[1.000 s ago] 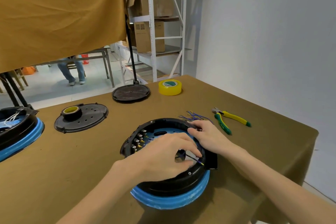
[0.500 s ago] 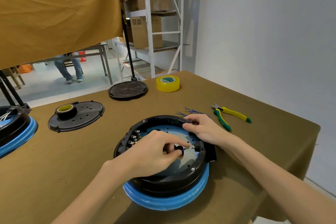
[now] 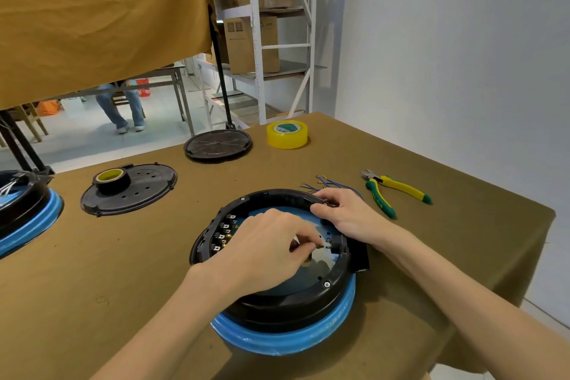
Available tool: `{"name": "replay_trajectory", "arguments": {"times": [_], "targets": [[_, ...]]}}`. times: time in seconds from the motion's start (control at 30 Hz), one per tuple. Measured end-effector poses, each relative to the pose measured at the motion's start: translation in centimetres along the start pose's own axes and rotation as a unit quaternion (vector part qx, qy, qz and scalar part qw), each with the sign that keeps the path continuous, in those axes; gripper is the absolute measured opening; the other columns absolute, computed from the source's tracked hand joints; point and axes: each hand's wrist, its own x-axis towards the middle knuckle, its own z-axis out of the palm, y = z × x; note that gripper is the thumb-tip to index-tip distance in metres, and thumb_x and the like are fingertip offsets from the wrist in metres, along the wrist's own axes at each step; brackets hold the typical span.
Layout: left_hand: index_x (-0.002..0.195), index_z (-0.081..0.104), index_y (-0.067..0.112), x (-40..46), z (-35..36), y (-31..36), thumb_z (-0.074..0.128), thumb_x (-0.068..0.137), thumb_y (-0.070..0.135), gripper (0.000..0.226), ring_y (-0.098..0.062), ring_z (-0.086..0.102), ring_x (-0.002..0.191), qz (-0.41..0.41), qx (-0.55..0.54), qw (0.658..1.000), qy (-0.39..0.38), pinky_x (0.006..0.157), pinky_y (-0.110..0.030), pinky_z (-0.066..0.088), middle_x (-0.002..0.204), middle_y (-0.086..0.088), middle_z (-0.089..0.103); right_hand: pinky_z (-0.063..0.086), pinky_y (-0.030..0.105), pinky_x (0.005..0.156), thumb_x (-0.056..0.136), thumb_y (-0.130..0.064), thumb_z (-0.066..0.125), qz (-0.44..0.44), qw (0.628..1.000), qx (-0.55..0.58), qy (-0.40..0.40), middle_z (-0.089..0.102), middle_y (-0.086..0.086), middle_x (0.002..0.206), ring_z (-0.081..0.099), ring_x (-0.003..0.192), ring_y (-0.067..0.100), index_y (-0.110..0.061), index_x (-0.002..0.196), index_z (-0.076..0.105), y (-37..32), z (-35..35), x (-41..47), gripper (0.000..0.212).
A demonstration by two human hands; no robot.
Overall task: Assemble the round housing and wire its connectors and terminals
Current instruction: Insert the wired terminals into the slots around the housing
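The head view is filled by a brown-covered worktop (image 3: 123, 271) on which a round black housing (image 3: 277, 296) is seated in a blue ring (image 3: 296, 339), near the front edge and a little right of centre. Inside the housing a blue floor and a shiny central disc are seen, and a row of metal terminals (image 3: 223, 233) is lined along its left inner wall.

The left hand (image 3: 265, 250) is reached into the housing from the near left. Its fingers (image 3: 303, 241) are curled and pinched on a small brass-coloured connector (image 3: 319, 245), which is held just beside a black block at the right inner wall; whether the two touch cannot be told. The right hand (image 3: 348, 216) is laid over the far right rim, its fingers curled down over the edge and pressed against the rim.

Behind the right hand a bunch of loose blue wires (image 3: 327, 183) is spread on the worktop, and yellow-and-green cutting pliers (image 3: 391, 191) are laid to their right. A roll of yellow tape (image 3: 287, 134) is placed at the far edge, with a black round cover (image 3: 218, 145) to its left. Further left a perforated black cover (image 3: 145, 191) is seen carrying a small tape roll (image 3: 109, 177). A second housing on a blue ring (image 3: 27, 216) is cut off by the left edge.
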Motion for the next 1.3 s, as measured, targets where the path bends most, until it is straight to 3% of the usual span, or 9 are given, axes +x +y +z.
{"name": "replay_trajectory", "arguments": {"times": [0.23, 0.47, 0.77, 0.87, 0.93, 1.07, 1.2, 1.3], "targets": [[0.093, 0.077, 0.041, 0.4, 0.9, -0.5, 0.066, 0.096, 0.042, 0.012, 0.003, 0.06, 0.075, -0.003, -0.032, 0.998, 0.047, 0.069, -0.025, 0.053, 0.074, 0.021, 0.067, 0.038, 0.019, 0.054, 0.102, -0.021, 0.06, -0.007, 1.0, 0.003, 0.011, 0.059, -0.002, 0.073, 0.05, 0.061, 0.009, -0.022, 0.1, 0.069, 0.2, 0.2, 0.1, 0.009], [0.099, 0.076, 0.043, 0.7, 1.3, -0.6, 0.062, 0.099, 0.044, 0.014, 0.003, 0.06, 0.08, 0.006, -0.023, 0.999, 0.031, 0.07, -0.023, 0.048, 0.088, 0.023, 0.068, 0.041, 0.021, 0.061, 0.102, -0.024, 0.059, -0.003, 1.0, -0.016, 0.016, 0.063, -0.005, 0.079, 0.054, 0.063, 0.002, -0.02, 0.107, 0.069, 0.4, 0.4, 0.2, 0.012], [0.101, 0.077, 0.044, 0.7, 1.5, -0.6, 0.064, 0.099, 0.043, 0.013, 0.006, 0.058, 0.082, 0.006, -0.036, 0.999, 0.022, 0.066, -0.019, 0.044, 0.089, 0.022, 0.068, 0.037, 0.014, 0.054, 0.102, -0.022, 0.058, -0.004, 1.0, -0.018, 0.024, 0.06, 0.001, 0.079, 0.05, 0.06, 0.001, -0.014, 0.105, 0.069, 0.2, 0.6, 0.1, 0.014], [0.098, 0.078, 0.043, 0.7, 1.5, -0.4, 0.065, 0.098, 0.044, 0.013, 0.004, 0.061, 0.08, -0.001, -0.033, 0.999, 0.023, 0.07, -0.022, 0.05, 0.089, 0.023, 0.07, 0.037, 0.014, 0.054, 0.102, -0.023, 0.058, 0.002, 0.999, -0.014, 0.029, 0.06, 0.001, 0.08, 0.051, 0.063, 0.006, -0.016, 0.105, 0.069, 0.1, 0.7, -0.1, 0.013], [0.094, 0.078, 0.042, 0.8, 1.5, -0.4, 0.066, 0.097, 0.045, 0.013, 0.006, 0.062, 0.077, -0.011, -0.034, 0.999, 0.025, 0.071, -0.023, 0.053, 0.083, 0.024, 0.071, 0.037, 0.014, 0.054, 0.103, -0.024, 0.059, 0.002, 0.999, -0.002, 0.038, 0.06, 0.0, 0.079, 0.051, 0.063, 0.006, -0.019, 0.101, 0.068, 0.0, 0.8, -0.2, 0.01], [0.086, 0.079, 0.037, 1.1, 1.7, -0.5, 0.07, 0.095, 0.044, 0.015, 0.014, 0.062, 0.071, -0.02, -0.059, 0.998, 0.023, 0.063, -0.012, 0.044, 0.065, 0.026, 0.067, 0.037, 0.014, 0.055, 0.103, -0.027, 0.058, 0.006, 0.998, 0.018, 0.052, 0.059, -0.001, 0.076, 0.05, 0.06, 0.003, -0.023, 0.092, 0.066, -0.1, 1.1, -0.5, 0.014], [0.085, 0.08, 0.034, 1.2, 1.6, -0.6, 0.069, 0.095, 0.044, 0.018, 0.012, 0.063, 0.068, -0.011, -0.057, 0.998, 0.014, 0.064, -0.014, 0.049, 0.072, 0.034, 0.066, 0.031, 0.036, 0.066, 0.106, -0.037, 0.048, 0.009, 0.993, -0.004, 0.117, 0.045, 0.004, 0.071, 0.042, 0.067, 0.014, -0.001, 0.081, 0.056, 0.0, 1.6, -0.9, 0.045], [0.087, 0.08, 0.036, 1.2, 1.6, -0.6, 0.069, 0.095, 0.047, 0.017, 0.011, 0.064, 0.069, -0.008, -0.047, 0.999, 0.014, 0.065, -0.019, 0.054, 0.072, 0.03, 0.069, 0.023, 0.039, 0.064, 0.108, -0.039, 0.04, 0.008, 0.988, -0.013, 0.154, 0.036, 0.007, 0.069, 0.034, 0.066, 0.018, 0.004, 0.075, 0.043, -0.1, 1.8, -1.3, 0.054]]}}
